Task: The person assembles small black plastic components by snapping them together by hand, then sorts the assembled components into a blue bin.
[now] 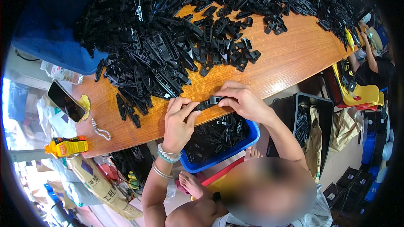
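Between my two hands is a small black plastic part (209, 102), held level just above the near edge of the wooden table. My left hand (179, 120) pinches its left end between thumb and fingers. The right end sits in the grip of my right hand (240, 98), with thumb and forefinger pressed on it. Just beyond my hands spreads a large heap of black plastic parts (164, 50), some long and slotted, others short and blocky. Below the table edge, a blue bin (252, 136) holds many similar black parts.
At the table's left lie a phone (65, 101) on a yellow stand, a beaded bracelet (101, 129) and a yellow-orange bottle (67, 146). A black crate (294, 101) with parts and brown paper stands right of the blue bin. Another person (372, 61) sits at far right, near a yellow chair (362, 94).
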Motion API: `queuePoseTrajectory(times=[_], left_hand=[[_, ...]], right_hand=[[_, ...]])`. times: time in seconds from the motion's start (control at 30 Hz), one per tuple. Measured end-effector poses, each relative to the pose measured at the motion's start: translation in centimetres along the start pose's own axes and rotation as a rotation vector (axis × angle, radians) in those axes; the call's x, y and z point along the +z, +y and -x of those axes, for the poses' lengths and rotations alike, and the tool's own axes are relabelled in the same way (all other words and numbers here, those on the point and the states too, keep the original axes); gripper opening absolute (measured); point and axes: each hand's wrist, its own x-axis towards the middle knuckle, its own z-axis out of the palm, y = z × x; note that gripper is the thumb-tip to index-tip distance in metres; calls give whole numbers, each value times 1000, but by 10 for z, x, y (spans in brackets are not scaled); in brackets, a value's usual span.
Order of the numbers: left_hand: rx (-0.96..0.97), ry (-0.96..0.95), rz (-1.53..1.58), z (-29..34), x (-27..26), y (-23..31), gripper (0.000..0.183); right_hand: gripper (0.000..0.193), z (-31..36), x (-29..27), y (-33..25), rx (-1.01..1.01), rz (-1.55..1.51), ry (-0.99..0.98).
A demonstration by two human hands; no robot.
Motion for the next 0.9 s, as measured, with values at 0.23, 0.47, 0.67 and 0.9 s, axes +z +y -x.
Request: queuePoseTrajectory(times=[0.23,0.47,0.67,0.9], left_hand=[[75,-24,39,-1,3,-6,25],[91,10,20,1,-16,-2,24],[362,77,-639,-21,-37,-19,38],[548,-37,-685,-20,-17,-14,31]], right_hand=[[21,-19,7,2,-233,81,-122],[17,-10,0,-7,-198,151,-184],[14,-47,5,11,-303,617,340],[20,-52,5,10,-347,559,381]])
